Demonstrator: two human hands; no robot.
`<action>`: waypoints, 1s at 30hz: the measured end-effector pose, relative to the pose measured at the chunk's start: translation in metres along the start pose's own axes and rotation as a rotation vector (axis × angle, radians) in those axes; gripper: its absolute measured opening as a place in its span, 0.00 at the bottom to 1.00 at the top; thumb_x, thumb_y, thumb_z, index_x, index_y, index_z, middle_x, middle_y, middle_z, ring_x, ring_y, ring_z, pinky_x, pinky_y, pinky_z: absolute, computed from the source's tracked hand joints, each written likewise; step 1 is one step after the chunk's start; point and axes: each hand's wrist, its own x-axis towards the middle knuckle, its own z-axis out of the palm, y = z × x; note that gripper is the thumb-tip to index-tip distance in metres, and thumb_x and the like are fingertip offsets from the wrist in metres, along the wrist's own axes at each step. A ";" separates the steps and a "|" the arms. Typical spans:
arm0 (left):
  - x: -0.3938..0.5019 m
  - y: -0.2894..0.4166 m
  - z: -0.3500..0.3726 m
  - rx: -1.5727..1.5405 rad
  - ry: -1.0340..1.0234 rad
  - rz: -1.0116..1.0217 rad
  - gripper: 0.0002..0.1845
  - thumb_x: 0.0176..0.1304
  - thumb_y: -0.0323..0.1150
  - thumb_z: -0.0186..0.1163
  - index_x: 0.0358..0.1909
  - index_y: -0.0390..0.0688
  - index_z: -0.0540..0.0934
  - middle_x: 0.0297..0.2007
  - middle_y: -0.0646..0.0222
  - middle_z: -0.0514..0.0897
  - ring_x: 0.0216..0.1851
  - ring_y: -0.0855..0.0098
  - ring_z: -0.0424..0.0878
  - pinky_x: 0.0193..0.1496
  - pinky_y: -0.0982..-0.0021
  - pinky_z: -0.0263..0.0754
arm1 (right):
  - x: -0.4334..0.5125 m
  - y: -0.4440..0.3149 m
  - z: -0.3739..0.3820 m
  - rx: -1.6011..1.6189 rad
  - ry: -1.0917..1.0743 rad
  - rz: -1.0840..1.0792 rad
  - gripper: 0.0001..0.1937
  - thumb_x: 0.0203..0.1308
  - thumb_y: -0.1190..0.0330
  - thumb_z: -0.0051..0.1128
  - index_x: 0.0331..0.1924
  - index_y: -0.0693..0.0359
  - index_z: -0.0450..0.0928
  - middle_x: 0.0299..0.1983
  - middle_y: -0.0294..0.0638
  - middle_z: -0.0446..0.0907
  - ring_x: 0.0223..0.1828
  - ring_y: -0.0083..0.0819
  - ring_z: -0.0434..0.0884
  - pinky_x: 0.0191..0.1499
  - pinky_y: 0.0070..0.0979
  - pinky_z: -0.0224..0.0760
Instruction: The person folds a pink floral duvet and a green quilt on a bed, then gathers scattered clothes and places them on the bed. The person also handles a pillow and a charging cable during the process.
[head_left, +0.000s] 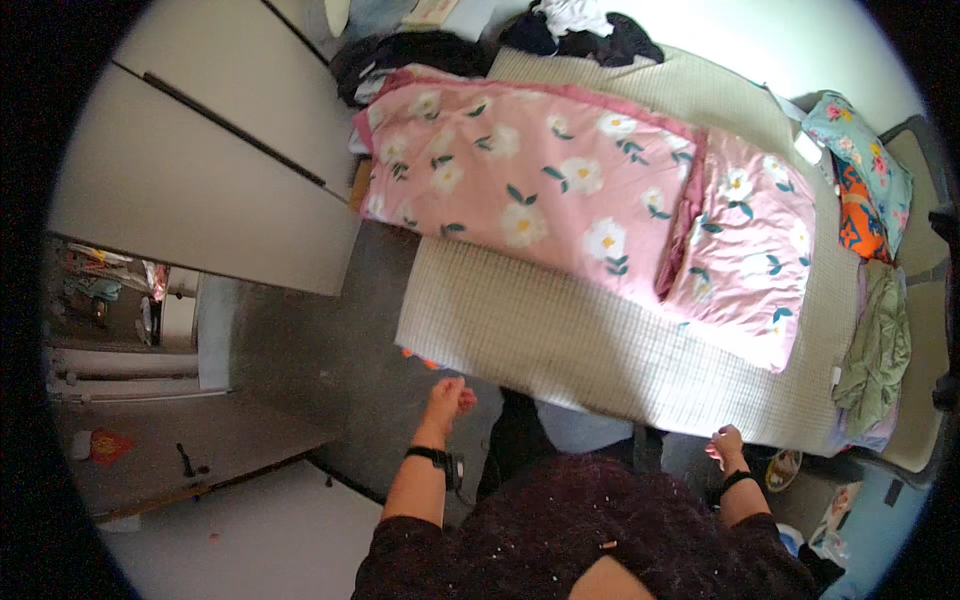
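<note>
My left hand hangs over the floor by the near left corner of the bed, its fingers curled with nothing visible in them. At the bed's near edge is my right hand, also curled and apparently holding nothing; whether it touches the edge I cannot tell. Before me a pale checked mat covers the bed. Across it lies a folded pink floral quilt, with a matching pink floral pillow against its right end.
Dark clothes and a white cloth lie along the far side. A floral cushion, an orange cloth and a green garment line the headboard. Left stand a wardrobe and an open door.
</note>
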 end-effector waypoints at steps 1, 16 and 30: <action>0.004 0.012 -0.025 0.033 0.030 0.028 0.15 0.66 0.41 0.54 0.42 0.39 0.72 0.33 0.62 0.80 0.30 0.69 0.81 0.34 0.66 0.77 | -0.025 -0.014 0.026 0.019 -0.074 0.078 0.13 0.57 0.73 0.54 0.43 0.72 0.70 0.29 0.52 0.79 0.23 0.36 0.82 0.21 0.29 0.77; 0.003 0.123 -0.197 -0.275 0.261 0.194 0.20 0.66 0.47 0.53 0.40 0.37 0.73 0.31 0.61 0.79 0.32 0.67 0.79 0.37 0.66 0.79 | -0.161 -0.285 0.214 -0.214 -0.362 -0.657 0.17 0.60 0.63 0.53 0.48 0.67 0.72 0.36 0.49 0.81 0.33 0.36 0.84 0.39 0.33 0.75; 0.307 0.234 -0.346 -0.457 0.134 0.001 0.22 0.64 0.50 0.56 0.41 0.38 0.73 0.32 0.62 0.79 0.34 0.66 0.79 0.38 0.63 0.78 | -0.174 -0.450 0.386 -0.394 -0.165 -0.525 0.21 0.55 0.61 0.57 0.49 0.64 0.72 0.34 0.50 0.82 0.41 0.48 0.80 0.46 0.41 0.72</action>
